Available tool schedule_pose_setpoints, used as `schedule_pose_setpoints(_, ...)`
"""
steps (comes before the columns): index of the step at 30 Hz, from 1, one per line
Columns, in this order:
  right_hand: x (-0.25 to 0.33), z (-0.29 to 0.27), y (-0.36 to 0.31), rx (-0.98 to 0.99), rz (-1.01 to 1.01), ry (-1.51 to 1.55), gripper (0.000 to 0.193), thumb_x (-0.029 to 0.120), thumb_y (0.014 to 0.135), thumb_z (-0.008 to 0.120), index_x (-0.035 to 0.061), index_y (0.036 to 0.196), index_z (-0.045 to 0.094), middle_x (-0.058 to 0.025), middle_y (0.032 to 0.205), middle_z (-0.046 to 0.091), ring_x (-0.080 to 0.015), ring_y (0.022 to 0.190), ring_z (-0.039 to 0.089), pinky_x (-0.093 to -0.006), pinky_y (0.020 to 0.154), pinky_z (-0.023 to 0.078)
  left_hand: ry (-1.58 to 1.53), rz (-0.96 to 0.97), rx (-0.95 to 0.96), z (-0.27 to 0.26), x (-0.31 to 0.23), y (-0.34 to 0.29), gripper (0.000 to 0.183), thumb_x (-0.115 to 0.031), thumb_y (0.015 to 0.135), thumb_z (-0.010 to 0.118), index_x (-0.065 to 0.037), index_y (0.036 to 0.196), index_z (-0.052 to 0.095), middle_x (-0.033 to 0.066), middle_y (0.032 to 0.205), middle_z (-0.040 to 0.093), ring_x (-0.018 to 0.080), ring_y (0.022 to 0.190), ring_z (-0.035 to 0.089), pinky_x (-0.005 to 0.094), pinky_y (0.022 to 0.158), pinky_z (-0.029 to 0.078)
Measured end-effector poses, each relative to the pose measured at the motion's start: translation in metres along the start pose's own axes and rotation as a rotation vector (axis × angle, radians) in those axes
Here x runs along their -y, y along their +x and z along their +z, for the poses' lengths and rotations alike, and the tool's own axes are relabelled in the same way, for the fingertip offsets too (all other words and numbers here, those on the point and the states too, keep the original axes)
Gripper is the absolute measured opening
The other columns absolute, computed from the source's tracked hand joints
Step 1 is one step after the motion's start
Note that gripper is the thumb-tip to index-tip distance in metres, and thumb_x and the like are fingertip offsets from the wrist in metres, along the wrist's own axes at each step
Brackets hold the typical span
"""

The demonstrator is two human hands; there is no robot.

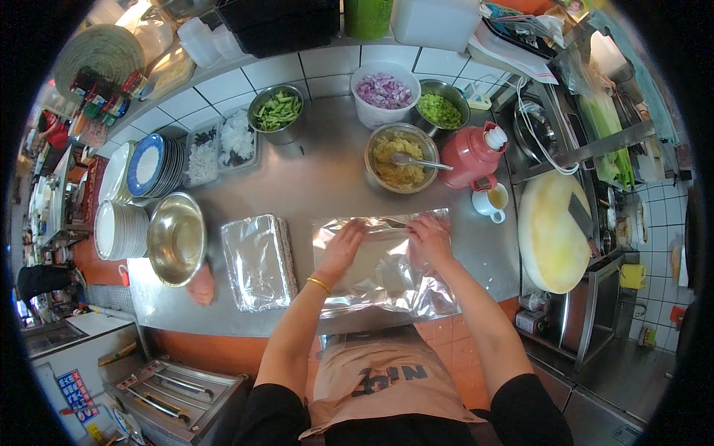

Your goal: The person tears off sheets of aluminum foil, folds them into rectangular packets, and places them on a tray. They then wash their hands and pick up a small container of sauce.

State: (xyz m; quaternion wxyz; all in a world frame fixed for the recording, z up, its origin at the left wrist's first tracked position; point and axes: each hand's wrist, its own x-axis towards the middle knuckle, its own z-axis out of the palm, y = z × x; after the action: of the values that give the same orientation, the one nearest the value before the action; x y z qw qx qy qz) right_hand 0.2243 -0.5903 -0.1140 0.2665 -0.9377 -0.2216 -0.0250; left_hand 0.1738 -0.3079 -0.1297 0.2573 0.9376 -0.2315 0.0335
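- A sheet of shiny foil point(387, 279) lies spread on the steel counter point(301, 175), directly in front of a person in a tan apron point(383, 372).
- The person's left hand point(344, 244), below a yellow bracelet point(320, 285), rests palm down on the foil's far left part, fingers pointing forward.
- The right hand point(429, 236) touches the foil's far edge, right of centre, fingers bent; whether either hand pinches the foil, I cannot tell.
- Just left of the sheet sits a flat rectangular foil stack point(258, 262).
- Beyond the sheet, a metal bowl of yellow mash point(396, 178) holds a spoon point(420, 160).
- Right of that bowl stand a pink jug point(470, 154) and a white cup point(485, 201).
- Farther left are an empty metal bowl point(177, 238) and stacked plates point(146, 165).
- Along the back, a white tub point(383, 117) holds chopped purple onion.
- At far right, a cleaver point(580, 215) lies on a round board point(549, 241).
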Motion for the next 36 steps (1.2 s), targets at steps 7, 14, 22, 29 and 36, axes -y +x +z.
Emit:
schedule_pose_setpoints(7,0.003,0.003,0.008,0.126,0.093,-0.171,0.019,0.013,0.081,0.075,0.009,0.099,0.068,-0.008,0.104,0.065,-0.0305,0.105,0.063,-0.0451,0.088,0.054,-0.039,-0.235,-0.105,-0.006,0.006,-0.002,0.025,-0.017,0.088,0.072,-0.008,0.11,0.064,0.0113,0.111,0.062,0.0339,0.106,0.06,0.0491,0.09,0.049)
schedule_pose_setpoints(14,0.006,-0.006,0.019,0.263,-0.075,-0.347,0.018,0.014,0.084,0.066,0.0052,0.099,0.062,-0.0117,0.101,0.065,-0.031,0.101,0.066,-0.0482,0.078,0.055,0.127,-0.278,0.054,-0.024,-0.007,0.013,0.016,-0.019,0.092,0.066,-0.008,0.102,0.059,0.0121,0.098,0.067,0.0343,0.097,0.065,0.0482,0.083,0.051)
schedule_pose_setpoints(22,0.016,-0.049,-0.023,0.189,-0.293,-0.404,0.021,0.017,0.084,0.066,0.0076,0.1,0.055,-0.0101,0.081,0.066,-0.0307,0.08,0.069,-0.0466,0.066,0.055,0.226,-0.042,0.018,-0.089,-0.05,-0.018,0.011,-0.017,0.097,0.061,-0.008,0.098,0.053,0.0112,0.087,0.062,0.0308,0.083,0.064,0.0432,0.076,0.052)
schedule_pose_setpoints(29,0.066,-0.121,-0.028,-0.225,-0.448,-0.143,0.013,0.017,0.088,0.074,0.0101,0.094,0.064,-0.0074,0.079,0.064,-0.0271,0.072,0.066,-0.0409,0.062,0.054,0.34,0.356,0.006,-0.224,-0.102,0.012,0.013,-0.016,0.091,0.065,-0.009,0.094,0.055,0.0065,0.085,0.057,0.0241,0.08,0.062,0.038,0.073,0.048)
schedule_pose_setpoints(36,0.138,-0.171,-0.033,-0.097,-0.104,0.461,0.027,0.016,0.089,0.078,0.0046,0.11,0.067,-0.014,0.103,0.072,-0.034,0.098,0.07,-0.0437,0.088,0.056,0.471,0.591,-0.016,-0.377,-0.159,0.041,0.013,-0.013,0.084,0.066,-0.009,0.091,0.056,0.0036,0.083,0.058,0.0194,0.08,0.063,0.0331,0.076,0.051)
